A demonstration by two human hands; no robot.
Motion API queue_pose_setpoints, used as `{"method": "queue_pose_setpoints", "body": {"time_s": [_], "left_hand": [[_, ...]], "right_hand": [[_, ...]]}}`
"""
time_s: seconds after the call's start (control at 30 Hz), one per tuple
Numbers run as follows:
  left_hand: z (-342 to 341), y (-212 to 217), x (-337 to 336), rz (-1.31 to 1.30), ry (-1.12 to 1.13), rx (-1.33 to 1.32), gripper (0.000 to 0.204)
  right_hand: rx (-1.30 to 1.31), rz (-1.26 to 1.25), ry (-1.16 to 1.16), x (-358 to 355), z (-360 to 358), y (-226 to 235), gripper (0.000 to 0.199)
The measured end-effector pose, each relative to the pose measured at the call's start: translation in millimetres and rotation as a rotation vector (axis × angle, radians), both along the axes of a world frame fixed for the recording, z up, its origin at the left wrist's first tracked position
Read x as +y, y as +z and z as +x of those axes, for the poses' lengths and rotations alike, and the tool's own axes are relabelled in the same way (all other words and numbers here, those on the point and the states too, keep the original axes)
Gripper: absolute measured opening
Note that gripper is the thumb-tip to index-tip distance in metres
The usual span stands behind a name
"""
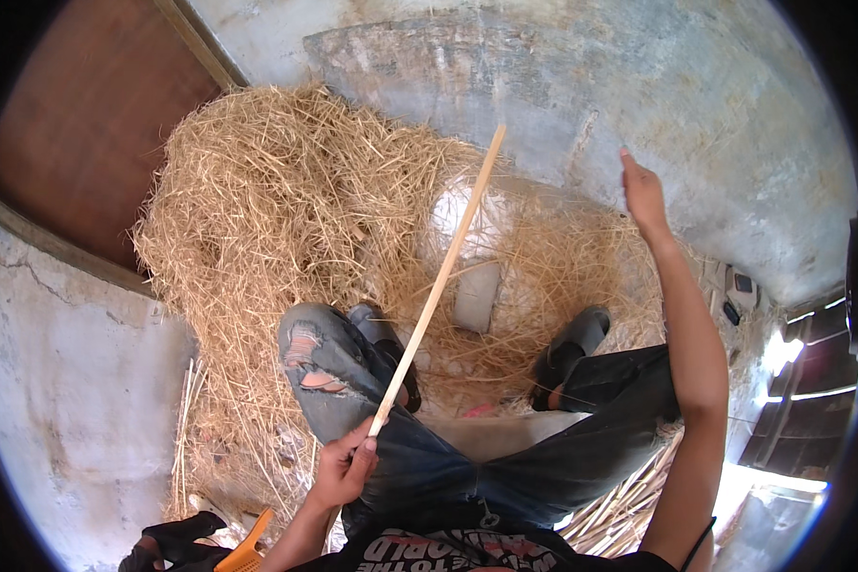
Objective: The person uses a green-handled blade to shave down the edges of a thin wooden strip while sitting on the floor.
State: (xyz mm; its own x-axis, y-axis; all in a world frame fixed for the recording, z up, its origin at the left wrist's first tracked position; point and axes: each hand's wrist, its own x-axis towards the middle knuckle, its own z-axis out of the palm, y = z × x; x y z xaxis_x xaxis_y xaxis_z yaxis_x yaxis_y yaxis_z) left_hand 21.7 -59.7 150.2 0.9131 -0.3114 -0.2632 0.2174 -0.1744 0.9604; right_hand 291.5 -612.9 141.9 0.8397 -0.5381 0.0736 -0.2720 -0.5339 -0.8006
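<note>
One stick (439, 284) slants past the right side of the straw pile (267, 181), its lower end gripped in the left hand (346, 465), its upper end seen against the wall (582, 71) that bounds the pile's far edge. Well right of the pile the right hand (644, 195) is raised, one digit extended and the rest curled, whether around anything I cannot tell, with open room between it and the stick. Toward the pile's near right are one block (477, 297) and two shoes (586, 331)
</note>
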Motion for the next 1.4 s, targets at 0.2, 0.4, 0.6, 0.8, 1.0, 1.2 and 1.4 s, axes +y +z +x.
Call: {"method": "queue_pose_setpoints", "body": {"time_s": [0.2, 0.4, 0.6, 0.8, 1.0, 1.2, 1.4], "left_hand": [[18, -2, -30, -0.155, -0.042, -0.058, 0.043], [40, 4, -55, -0.124, -0.067, -0.109, 0.042], [51, 20, -83, -0.326, -0.121, -0.024, 0.045], [60, 26, -72, -0.503, -0.036, 0.275, 0.045], [66, 32, -84, -0.498, -0.023, 0.294, 0.047], [67, 30, -89, -0.516, 0.014, 0.343, 0.047], [59, 28, -84, -0.419, 0.039, 0.339, 0.048]], "right_hand": [[-0.129, -0.059, 0.542, 148, -59, 27, 0.051], [-0.033, -0.366, 0.989, 217, -122, 31, 0.042], [-0.114, -0.313, 0.891, 223, -128, 19, 0.037], [-0.176, 0.036, 0.701, 191, -107, 40, 0.043], [-0.158, -0.28, 0.983, 207, -133, 49, 0.044], [-0.055, -0.387, 0.954, 217, -142, 52, 0.045], [-0.165, -0.436, 0.884, 201, -119, 33, 0.052]]}}
